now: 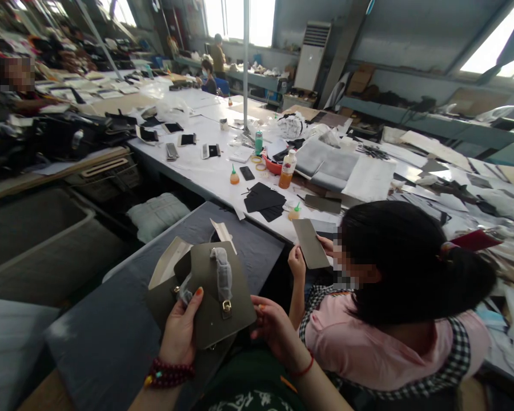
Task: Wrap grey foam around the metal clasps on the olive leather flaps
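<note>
While both hands (223, 328) hold it, the olive bag panel (220, 297) (unlabelled) tilts.

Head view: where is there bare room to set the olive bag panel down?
The grey cloth surface left of the left hand and the bag panel lies bare. The white table behind is crowded with bottles, black pieces and grey sheets.

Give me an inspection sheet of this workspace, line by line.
Surface: long white table with a grey fabric-covered bench in front.
Job's things: olive leather bag panel with a wrapped handle and metal ring.
Clutter: black leather pieces, glue bottles, grey sheets.
Grippers: left hand holds the panel, thumb on its face; right hand at its right edge.
Cables: nothing seen.
Surroundings: seated co-worker holding a grey piece; more people farther back.
</note>
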The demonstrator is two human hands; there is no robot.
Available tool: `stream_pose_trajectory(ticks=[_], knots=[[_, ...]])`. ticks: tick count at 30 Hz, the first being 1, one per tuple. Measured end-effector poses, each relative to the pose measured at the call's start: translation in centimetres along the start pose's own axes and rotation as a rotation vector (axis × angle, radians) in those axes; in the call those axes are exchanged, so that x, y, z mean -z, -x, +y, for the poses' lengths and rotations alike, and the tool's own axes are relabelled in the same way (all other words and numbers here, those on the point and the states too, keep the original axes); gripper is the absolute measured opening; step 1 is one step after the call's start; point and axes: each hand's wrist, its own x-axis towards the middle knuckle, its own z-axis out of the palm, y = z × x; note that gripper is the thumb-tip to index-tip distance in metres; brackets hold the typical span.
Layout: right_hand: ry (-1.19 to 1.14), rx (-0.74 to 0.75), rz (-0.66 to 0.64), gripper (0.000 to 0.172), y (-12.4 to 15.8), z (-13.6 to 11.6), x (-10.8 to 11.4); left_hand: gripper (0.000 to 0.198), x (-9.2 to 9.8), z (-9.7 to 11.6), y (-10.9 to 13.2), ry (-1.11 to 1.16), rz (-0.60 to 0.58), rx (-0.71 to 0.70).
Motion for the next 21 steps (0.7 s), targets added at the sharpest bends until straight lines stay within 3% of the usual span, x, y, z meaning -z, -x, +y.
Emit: stream_pose_trajectory(ticks=[8, 13, 18, 21], knots=[[0.003, 0.042, -0.084, 0.051, 1.0, 0.9, -0.7, 0.032, -1.0, -0.4, 0.9, 0.076, 0.014, -0.046], [-0.037, 0.03, -0.093, 0.043, 1.0, 1.9, -2.1, 0.031, -1.4, -0.6, 1.3, 0.044, 0.023, -0.111], [-0.229, -0.075, 0.005, 0.041, 0.7, 3.7, -3.2, 0.037, -1.1, -2.0, 0.8, -0.069, 0.091, -0.252], [-0.218, -0.105, 0.066, 0.045, 0.0, 5.2, -3.5, 0.04, -1.0, -3.3, 0.5, -0.207, 0.105, -0.343]])
